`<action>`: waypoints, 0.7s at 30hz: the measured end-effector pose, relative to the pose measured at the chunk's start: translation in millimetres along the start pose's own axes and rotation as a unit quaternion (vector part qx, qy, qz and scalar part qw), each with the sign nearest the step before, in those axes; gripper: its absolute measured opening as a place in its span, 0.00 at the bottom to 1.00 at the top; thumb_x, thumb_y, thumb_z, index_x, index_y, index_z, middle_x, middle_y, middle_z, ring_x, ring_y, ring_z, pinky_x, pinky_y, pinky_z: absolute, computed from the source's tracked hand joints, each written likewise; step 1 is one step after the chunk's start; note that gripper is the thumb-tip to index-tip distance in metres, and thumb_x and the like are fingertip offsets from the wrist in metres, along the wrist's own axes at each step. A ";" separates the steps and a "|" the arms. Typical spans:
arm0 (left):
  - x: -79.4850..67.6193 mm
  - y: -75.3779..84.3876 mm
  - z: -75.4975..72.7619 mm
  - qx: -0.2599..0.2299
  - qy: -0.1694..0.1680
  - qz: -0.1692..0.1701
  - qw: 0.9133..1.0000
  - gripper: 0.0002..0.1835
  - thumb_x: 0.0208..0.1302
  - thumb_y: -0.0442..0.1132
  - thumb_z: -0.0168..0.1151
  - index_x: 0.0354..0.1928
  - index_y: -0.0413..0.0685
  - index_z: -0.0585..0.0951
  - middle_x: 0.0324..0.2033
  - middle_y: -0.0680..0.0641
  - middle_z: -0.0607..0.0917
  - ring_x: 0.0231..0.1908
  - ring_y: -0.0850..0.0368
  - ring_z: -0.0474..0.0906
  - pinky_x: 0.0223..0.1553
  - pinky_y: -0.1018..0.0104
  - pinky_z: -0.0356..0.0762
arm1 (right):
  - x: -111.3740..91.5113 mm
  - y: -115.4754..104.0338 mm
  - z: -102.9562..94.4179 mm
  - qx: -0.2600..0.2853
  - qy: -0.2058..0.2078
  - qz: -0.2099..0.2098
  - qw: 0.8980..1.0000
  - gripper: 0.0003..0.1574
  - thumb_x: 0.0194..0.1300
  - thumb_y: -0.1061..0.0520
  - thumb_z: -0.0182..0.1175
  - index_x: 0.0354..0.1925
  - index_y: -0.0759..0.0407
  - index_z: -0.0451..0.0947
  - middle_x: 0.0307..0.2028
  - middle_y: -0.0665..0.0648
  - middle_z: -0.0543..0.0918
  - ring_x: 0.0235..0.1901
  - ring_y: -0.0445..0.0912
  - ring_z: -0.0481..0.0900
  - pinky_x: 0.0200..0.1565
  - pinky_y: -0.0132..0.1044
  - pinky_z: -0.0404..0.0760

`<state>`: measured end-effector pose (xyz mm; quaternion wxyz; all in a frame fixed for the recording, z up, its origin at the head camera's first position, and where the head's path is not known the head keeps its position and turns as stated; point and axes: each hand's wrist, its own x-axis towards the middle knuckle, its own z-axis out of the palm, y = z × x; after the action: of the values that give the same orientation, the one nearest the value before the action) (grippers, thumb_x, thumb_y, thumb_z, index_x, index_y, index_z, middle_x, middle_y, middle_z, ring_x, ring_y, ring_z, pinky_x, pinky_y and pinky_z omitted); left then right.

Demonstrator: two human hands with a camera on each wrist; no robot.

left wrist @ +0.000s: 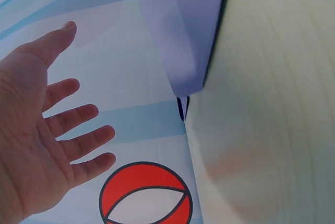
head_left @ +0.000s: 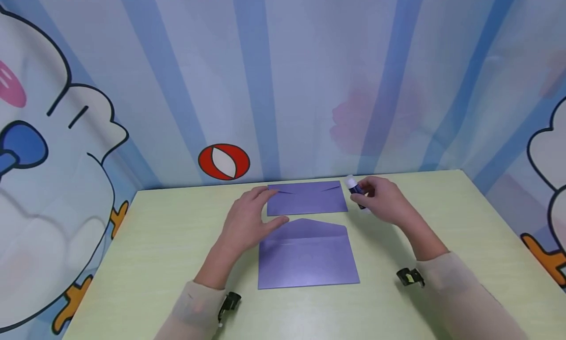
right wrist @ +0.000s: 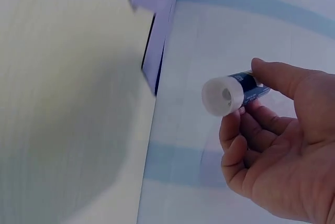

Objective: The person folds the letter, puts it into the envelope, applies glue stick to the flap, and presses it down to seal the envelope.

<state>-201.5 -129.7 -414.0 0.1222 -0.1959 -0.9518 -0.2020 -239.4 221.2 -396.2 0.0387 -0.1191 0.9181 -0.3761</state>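
In the head view my right hand [head_left: 382, 197] pinches a glue stick [head_left: 355, 186] between thumb and fingers, above the table. The stick has a dark blue label, and the right wrist view shows its round whitish end [right wrist: 222, 97]. My left hand [head_left: 249, 219] hovers with fingers spread and nothing in it, as the left wrist view also shows. Its fingertips overlap the left edge of the far purple envelope [head_left: 307, 202]. Nearer lies a second purple envelope [head_left: 307, 264], its pointed flap unfolded away from me; my left thumb overlaps that flap's left side.
Both envelopes lie on a pale wood-grain table [head_left: 177, 261]. A blue striped backdrop [head_left: 300, 84] with cartoon figures rises right behind the table's back edge. Small black devices [head_left: 410, 277] sit at both wrists.
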 end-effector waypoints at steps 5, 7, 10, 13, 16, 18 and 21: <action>1.8 10.6 0.7 -0.015 -0.012 -0.007 1.000 0.39 0.65 0.62 0.73 0.73 0.53 0.78 0.69 0.46 0.78 0.69 0.46 0.73 0.68 0.41 0.73 | 0.1 -17.5 20.9 0.038 -0.003 -0.015 0.999 0.23 0.75 0.52 0.67 0.57 0.68 0.80 0.45 0.60 0.86 0.44 0.52 0.84 0.43 0.44 0.82; 2.8 15.6 0.6 -0.022 -0.016 -0.008 1.000 0.39 0.65 0.63 0.73 0.73 0.54 0.78 0.69 0.47 0.78 0.69 0.46 0.73 0.68 0.42 0.73 | -0.4 -23.8 28.9 0.058 -0.003 -0.017 0.998 0.23 0.74 0.52 0.68 0.56 0.68 0.80 0.46 0.60 0.86 0.45 0.52 0.84 0.44 0.44 0.82; 3.6 23.0 0.8 -0.031 -0.023 -0.008 0.999 0.39 0.66 0.64 0.72 0.73 0.54 0.78 0.69 0.49 0.78 0.69 0.47 0.74 0.69 0.43 0.72 | -1.9 -31.5 39.4 0.089 -0.006 -0.021 0.996 0.22 0.74 0.52 0.68 0.56 0.67 0.80 0.46 0.60 0.87 0.46 0.52 0.84 0.46 0.44 0.83; 2.8 30.8 0.9 -0.044 -0.029 -0.008 0.999 0.39 0.66 0.63 0.73 0.73 0.54 0.78 0.69 0.49 0.78 0.69 0.48 0.74 0.68 0.45 0.73 | -4.2 -37.6 48.6 0.123 -0.010 -0.026 0.992 0.22 0.73 0.52 0.69 0.55 0.66 0.80 0.47 0.60 0.87 0.46 0.52 0.84 0.48 0.44 0.83; 0.4 38.6 1.5 -0.062 -0.032 -0.007 0.998 0.38 0.66 0.63 0.73 0.72 0.53 0.78 0.68 0.49 0.80 0.67 0.49 0.76 0.67 0.47 0.75 | -7.2 -42.3 56.7 0.156 -0.018 -0.034 0.987 0.22 0.72 0.52 0.71 0.54 0.65 0.80 0.46 0.59 0.87 0.45 0.51 0.85 0.48 0.44 0.83; -1.8 43.4 2.4 -0.076 -0.035 -0.004 0.997 0.38 0.65 0.61 0.74 0.72 0.52 0.78 0.67 0.49 0.80 0.67 0.50 0.77 0.65 0.49 0.77 | -9.3 -45.4 61.6 0.176 -0.022 -0.041 0.983 0.21 0.71 0.53 0.72 0.52 0.65 0.80 0.46 0.59 0.87 0.44 0.51 0.86 0.49 0.44 0.84; -4.7 48.8 5.0 -0.084 -0.036 0.002 0.996 0.38 0.64 0.60 0.76 0.72 0.51 0.78 0.66 0.49 0.81 0.66 0.51 0.77 0.64 0.50 0.78 | -12.7 -49.3 68.2 0.197 -0.028 -0.051 0.979 0.19 0.70 0.54 0.73 0.51 0.64 0.81 0.45 0.58 0.87 0.43 0.51 0.87 0.47 0.44 0.84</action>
<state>-177.6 -88.0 -403.5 0.0711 -0.2149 -0.9347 -0.2739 -206.9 143.9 -410.6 0.0683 -0.1661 0.8171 -0.5478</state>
